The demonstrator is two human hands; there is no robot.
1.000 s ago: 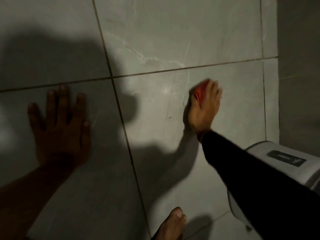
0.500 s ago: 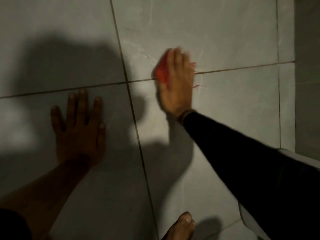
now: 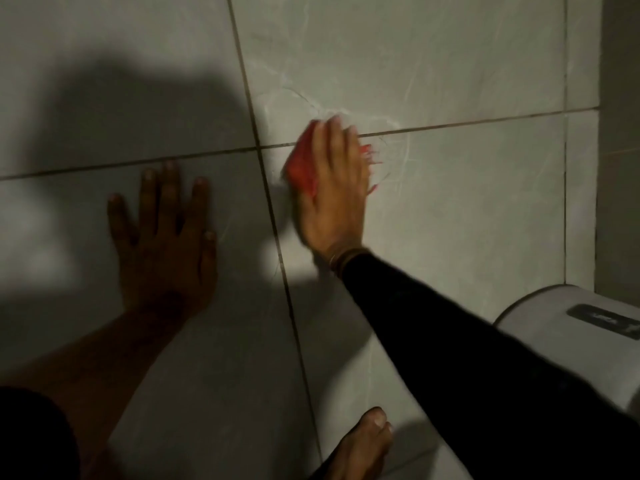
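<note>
Right hand [image 3: 334,199] farther left, brush [image 3: 302,166] beneath

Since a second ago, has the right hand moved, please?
Yes: the right hand with the red scrubber moved up-left, from below the horizontal grout line onto it.

The right grip [image 3: 332,188], blurred, holds a red brush [image 3: 302,164] against the tile floor [image 3: 450,220], just right of where two grout lines [image 3: 467,125] cross; red bristles stick out past the fingers on the right side. Its arm wears a black sleeve [image 3: 450,358]. The left grip [image 3: 166,244] lies flat on the next tile, fingers spread, in shadow. A bare foot [image 3: 363,445] shows at the bottom edge, a white appliance [image 3: 554,323] at lower right, near the wall [image 3: 620,133]
</note>
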